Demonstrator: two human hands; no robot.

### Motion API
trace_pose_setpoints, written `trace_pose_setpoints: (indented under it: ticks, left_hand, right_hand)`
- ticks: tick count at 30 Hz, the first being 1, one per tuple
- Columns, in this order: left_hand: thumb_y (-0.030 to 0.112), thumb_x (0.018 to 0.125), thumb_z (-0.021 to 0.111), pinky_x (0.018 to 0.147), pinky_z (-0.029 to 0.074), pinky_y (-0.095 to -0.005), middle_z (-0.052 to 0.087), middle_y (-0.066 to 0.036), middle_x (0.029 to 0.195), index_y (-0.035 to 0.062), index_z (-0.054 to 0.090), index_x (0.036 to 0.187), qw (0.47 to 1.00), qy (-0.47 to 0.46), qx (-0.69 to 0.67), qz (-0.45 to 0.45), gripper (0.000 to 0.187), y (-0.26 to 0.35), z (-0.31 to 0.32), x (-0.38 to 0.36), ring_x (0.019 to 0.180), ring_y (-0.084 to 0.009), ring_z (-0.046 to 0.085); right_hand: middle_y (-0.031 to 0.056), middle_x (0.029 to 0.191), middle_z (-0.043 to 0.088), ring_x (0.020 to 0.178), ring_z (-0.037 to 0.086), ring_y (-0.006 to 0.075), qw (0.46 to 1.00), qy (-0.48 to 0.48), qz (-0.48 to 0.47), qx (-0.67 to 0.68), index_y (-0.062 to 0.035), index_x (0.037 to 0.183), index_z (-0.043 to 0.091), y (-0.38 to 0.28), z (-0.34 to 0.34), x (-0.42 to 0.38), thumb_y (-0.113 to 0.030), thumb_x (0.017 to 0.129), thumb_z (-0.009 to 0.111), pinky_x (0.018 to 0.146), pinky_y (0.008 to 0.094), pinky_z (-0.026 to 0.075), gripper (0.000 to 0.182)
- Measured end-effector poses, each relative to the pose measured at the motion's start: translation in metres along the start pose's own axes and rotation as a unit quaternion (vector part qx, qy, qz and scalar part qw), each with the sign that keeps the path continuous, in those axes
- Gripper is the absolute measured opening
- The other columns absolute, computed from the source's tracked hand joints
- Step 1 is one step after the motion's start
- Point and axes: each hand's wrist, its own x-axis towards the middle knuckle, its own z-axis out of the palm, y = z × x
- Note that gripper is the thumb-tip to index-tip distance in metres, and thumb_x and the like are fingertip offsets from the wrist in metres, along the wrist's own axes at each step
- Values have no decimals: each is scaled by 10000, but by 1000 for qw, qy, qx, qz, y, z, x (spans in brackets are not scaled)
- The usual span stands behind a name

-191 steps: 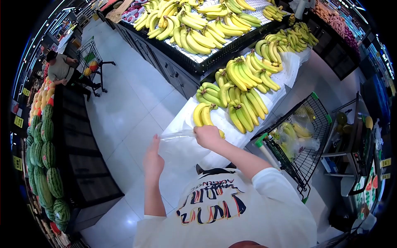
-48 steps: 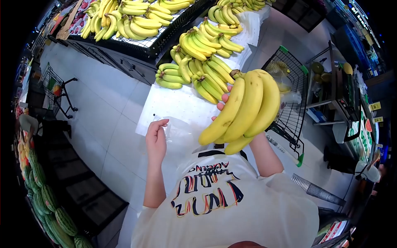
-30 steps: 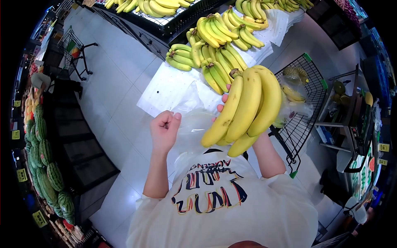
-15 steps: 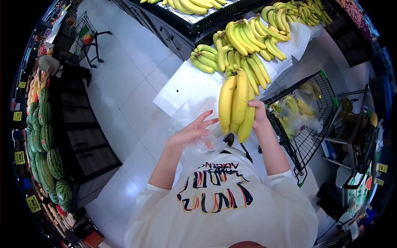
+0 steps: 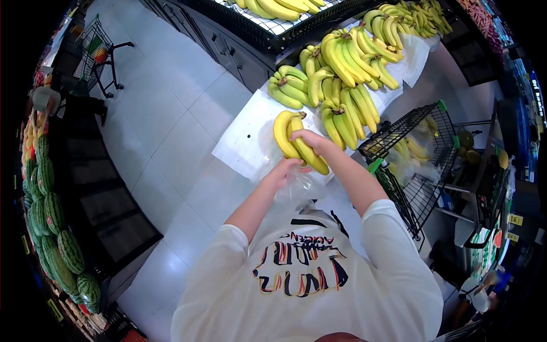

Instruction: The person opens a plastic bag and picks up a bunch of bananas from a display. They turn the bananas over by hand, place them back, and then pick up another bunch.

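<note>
A small bunch of yellow bananas [image 5: 283, 137] is in front of me, over the white-covered display. My right hand [image 5: 312, 142] is closed around its right side, the stem end pointing away from me. At the lower tips of the bunch is my left hand [image 5: 286, 172], fingers curled at a clear plastic bag [image 5: 296, 189]. The bag hangs below the bananas and its outline is hard to make out. Just past my right hand, other banana bunches [image 5: 342, 122] lie on the white sheet [image 5: 242, 139].
A shopping cart [image 5: 407, 171] with bagged fruit stands to my right. Behind the display is a black rack [image 5: 276, 40] with more bananas. Watermelons [image 5: 51, 211] line a stand at the left, where a person [image 5: 45, 100] bends near another cart [image 5: 94, 54].
The banana bunch has moved away from me and left, turning in my right hand. My left hand, spread before, has come up to the tips with the bag. Bunches behind are now more visible.
</note>
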Motion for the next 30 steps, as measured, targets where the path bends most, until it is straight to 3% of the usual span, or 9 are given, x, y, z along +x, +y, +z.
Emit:
trace_pose_setpoints:
  ticks: [3, 6, 10, 15, 18, 19, 25, 29, 30]
  left_hand:
    - [126, 885, 583, 956, 526, -397, 642, -132, 1227, 7, 522, 1313, 999, -5, -13, -31, 448, 5, -31, 37, 1086, -307, 673]
    - [130, 872, 549, 951, 518, -391, 647, -145, 1222, -20, 561, 1255, 998, 21, -20, -62, 412, 17, -32, 50, 1070, -292, 682]
    - [108, 836, 517, 904, 526, -372, 675, -156, 1145, -17, 599, 1172, 993, 67, -65, -72, 368, 28, -36, 60, 1033, -280, 689]
    - [134, 827, 505, 886, 537, -364, 706, -157, 1066, -1, 644, 1060, 986, 131, 11, -98, 303, 29, -49, 76, 1002, -285, 690]
    - [142, 839, 498, 870, 537, -359, 715, -155, 1083, 6, 652, 1051, 987, 120, 46, -95, 296, 35, -47, 73, 999, -278, 689]
    - [141, 843, 494, 865, 537, -358, 716, -154, 1096, 9, 653, 1055, 987, 112, 60, -96, 296, 36, -46, 73, 1000, -275, 688]
    - [160, 913, 469, 940, 522, -405, 699, -182, 1150, -2, 626, 1102, 989, 82, 53, -114, 294, 33, -48, 73, 1021, -282, 676]
    - [221, 928, 507, 845, 539, -373, 710, -148, 1067, 16, 627, 1084, 986, 112, 72, -100, 285, 20, -48, 48, 970, -268, 671]
    - [234, 923, 523, 808, 540, -360, 709, -134, 1038, 25, 629, 1076, 984, 126, 87, -85, 280, 18, -45, 36, 940, -258, 668]
  right_hand:
    - [180, 1093, 669, 910, 669, 306, 992, 95, -17, -87, 13, 1191, 616, -16, 11, 15, -298, 715, 683, 803, 405, 540, 572]
    - [194, 1128, 677, 970, 661, 294, 959, 188, -20, -213, 31, 1187, 637, -25, 11, 41, -355, 640, 729, 863, 367, 524, 676]
    - [180, 1142, 686, 1019, 664, 306, 926, 199, -45, -318, 19, 1198, 643, -30, 3, 73, -384, 597, 729, 890, 359, 519, 729]
    - [166, 1279, 644, 1172, 628, 284, 894, 265, 11, -361, -41, 1325, 571, -31, 8, 75, -407, 553, 737, 944, 382, 510, 870]
    - [173, 1334, 604, 1209, 609, 288, 885, 265, 29, -382, -53, 1360, 530, -38, 13, 65, -399, 552, 739, 990, 408, 497, 904]
    - [196, 1252, 642, 1145, 635, 322, 868, 296, 14, -399, -36, 1276, 580, -38, 17, 58, -408, 572, 739, 973, 396, 508, 812]
    - [180, 1270, 606, 1169, 613, 347, 838, 346, -42, -420, -53, 1254, 551, -28, 23, 49, -421, 661, 757, 981, 449, 502, 727]
    - [168, 1296, 569, 1153, 597, 389, 825, 339, -77, -446, -71, 1277, 535, -19, 26, 30, -455, 709, 753, 968, 482, 496, 719]
    - [164, 1299, 562, 1131, 599, 387, 797, 383, -146, -444, -76, 1276, 534, -12, 27, 27, -445, 731, 745, 961, 495, 492, 691]
